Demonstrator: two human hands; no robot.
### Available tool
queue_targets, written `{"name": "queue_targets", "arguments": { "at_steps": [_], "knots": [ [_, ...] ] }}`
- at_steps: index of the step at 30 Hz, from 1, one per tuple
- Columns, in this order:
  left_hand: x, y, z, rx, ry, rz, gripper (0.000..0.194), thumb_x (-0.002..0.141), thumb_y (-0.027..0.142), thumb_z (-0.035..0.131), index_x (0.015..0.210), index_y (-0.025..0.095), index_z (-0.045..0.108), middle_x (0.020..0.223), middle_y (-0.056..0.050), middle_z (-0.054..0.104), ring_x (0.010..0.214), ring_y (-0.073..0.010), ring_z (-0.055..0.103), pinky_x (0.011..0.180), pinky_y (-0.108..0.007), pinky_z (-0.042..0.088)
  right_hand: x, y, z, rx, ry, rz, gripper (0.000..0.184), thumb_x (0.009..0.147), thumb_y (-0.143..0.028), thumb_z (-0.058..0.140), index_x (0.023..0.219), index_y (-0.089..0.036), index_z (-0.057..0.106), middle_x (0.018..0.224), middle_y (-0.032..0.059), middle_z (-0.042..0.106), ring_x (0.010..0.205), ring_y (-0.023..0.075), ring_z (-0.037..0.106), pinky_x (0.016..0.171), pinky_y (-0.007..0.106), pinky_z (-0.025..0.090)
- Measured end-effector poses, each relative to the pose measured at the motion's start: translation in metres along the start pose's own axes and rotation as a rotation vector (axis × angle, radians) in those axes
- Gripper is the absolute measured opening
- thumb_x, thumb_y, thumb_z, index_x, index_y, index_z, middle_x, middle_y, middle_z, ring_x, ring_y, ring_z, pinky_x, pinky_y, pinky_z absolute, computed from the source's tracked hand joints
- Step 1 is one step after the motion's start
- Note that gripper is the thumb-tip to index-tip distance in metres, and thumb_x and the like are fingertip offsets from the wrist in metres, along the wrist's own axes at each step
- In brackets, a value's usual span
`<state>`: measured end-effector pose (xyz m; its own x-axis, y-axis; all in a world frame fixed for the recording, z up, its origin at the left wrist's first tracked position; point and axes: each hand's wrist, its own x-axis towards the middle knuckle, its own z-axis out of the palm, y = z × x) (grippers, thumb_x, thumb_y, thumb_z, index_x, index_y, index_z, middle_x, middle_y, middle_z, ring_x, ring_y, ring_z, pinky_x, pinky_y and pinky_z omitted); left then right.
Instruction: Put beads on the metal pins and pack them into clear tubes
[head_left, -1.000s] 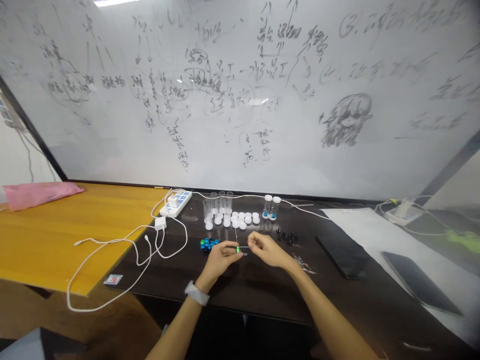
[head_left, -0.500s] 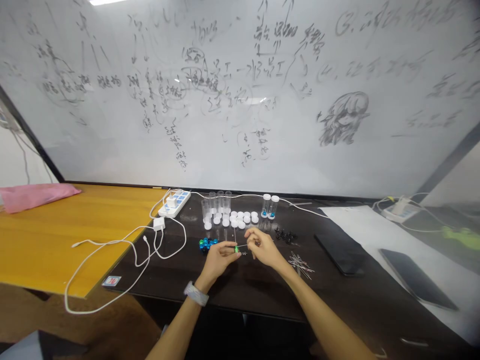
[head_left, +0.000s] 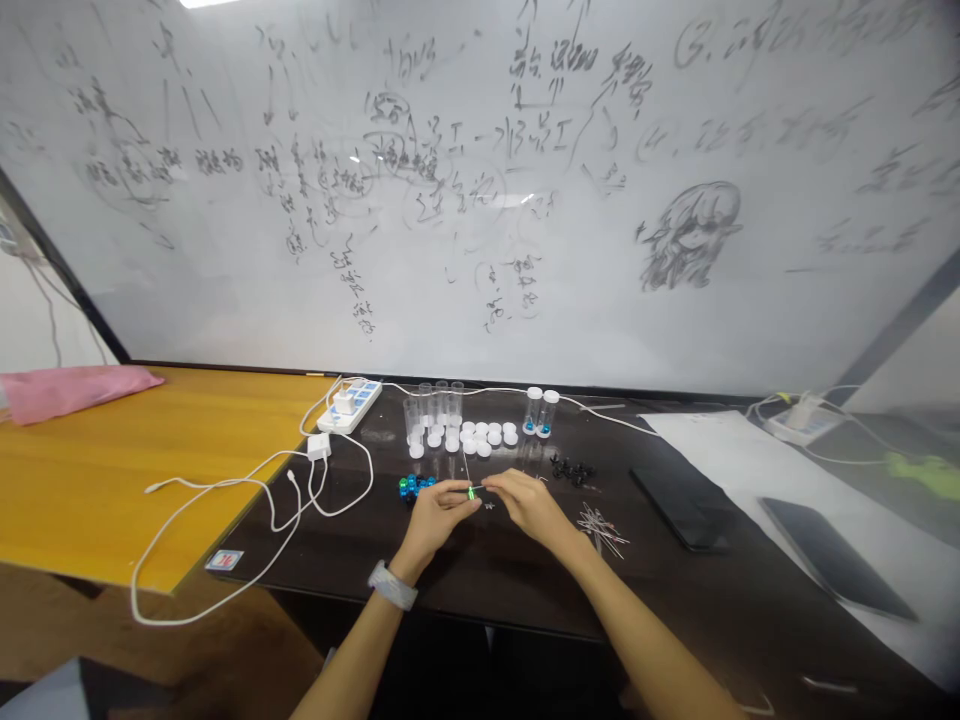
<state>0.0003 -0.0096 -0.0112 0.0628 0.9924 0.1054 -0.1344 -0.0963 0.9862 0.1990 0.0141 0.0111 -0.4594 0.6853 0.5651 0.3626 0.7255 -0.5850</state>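
My left hand [head_left: 433, 520] pinches a small shiny green part [head_left: 471, 493] between thumb and fingers. A thin wire [head_left: 466, 465] sticks up from that part toward the white caps. From the right, my right hand [head_left: 536, 508] closes its fingertips on another thin wire [head_left: 481, 487] that reaches the green part. Just below the fingers lies a tiny star-like metal piece [head_left: 490, 506]. Several shiny blue and green parts [head_left: 415, 487] sit left of my left hand. Several small black parts [head_left: 573, 471] and a pile of thin wires [head_left: 601, 530] lie beyond my right hand.
Clear tubes [head_left: 441, 405] and round white caps [head_left: 493, 437] stand behind my hands. Two capped tubes [head_left: 533, 410] hold blue bits. White cables and a power strip [head_left: 350, 407] are on the left. A black phone [head_left: 675, 508] and grey tablet [head_left: 834, 556] lie right.
My right hand has moved left and slightly down, bringing its fingertips close to the green part. The upright wire leans a little more to the left.
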Motion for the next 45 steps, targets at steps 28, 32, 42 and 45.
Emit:
{"name": "queue_targets", "arguments": {
  "at_steps": [28,32,42,45],
  "knots": [
    [-0.005,0.011,0.004,-0.124,-0.115,-0.018,0.04,0.064,0.028,0.089,0.1,0.014,0.074,0.084,-0.009,0.079,0.081,-0.0225,0.074,0.081,-0.031,0.054,0.001,-0.001,0.038,0.38,0.306,0.352,0.03,0.078,-0.046,0.076,0.074,-0.018,0.066,0.054,-0.0038,0.055,0.04,0.0097,0.049,0.038,0.021,0.038],
    [-0.003,0.008,0.003,-0.121,-0.079,-0.018,0.041,0.064,0.028,0.089,0.1,0.014,0.073,0.087,-0.009,0.08,0.084,-0.0237,0.074,0.083,-0.032,0.054,0.0,-0.007,0.031,0.339,0.219,0.321,0.024,0.082,-0.043,0.071,0.081,-0.019,0.071,0.06,-0.0023,0.058,0.043,0.0105,0.052,0.04,0.021,0.043],
    [0.001,-0.002,0.002,0.026,-0.034,0.059,0.041,0.063,0.03,0.088,0.097,0.014,0.072,0.088,-0.011,0.08,0.085,-0.0262,0.075,0.081,-0.035,0.058,0.003,-0.008,0.008,-0.033,0.093,0.15,0.01,0.087,-0.025,0.064,0.082,-0.021,0.071,0.073,0.0018,0.066,0.065,0.0161,0.059,0.056,0.025,0.046],
    [0.001,-0.003,0.001,0.066,-0.029,0.079,0.04,0.064,0.032,0.088,0.097,0.014,0.072,0.087,-0.012,0.079,0.084,-0.0271,0.076,0.08,-0.036,0.059,0.004,-0.012,0.003,-0.127,0.047,0.07,0.012,0.091,-0.023,0.06,0.083,-0.022,0.069,0.076,0.0023,0.066,0.071,0.0174,0.06,0.059,0.026,0.045]
  ]
}}
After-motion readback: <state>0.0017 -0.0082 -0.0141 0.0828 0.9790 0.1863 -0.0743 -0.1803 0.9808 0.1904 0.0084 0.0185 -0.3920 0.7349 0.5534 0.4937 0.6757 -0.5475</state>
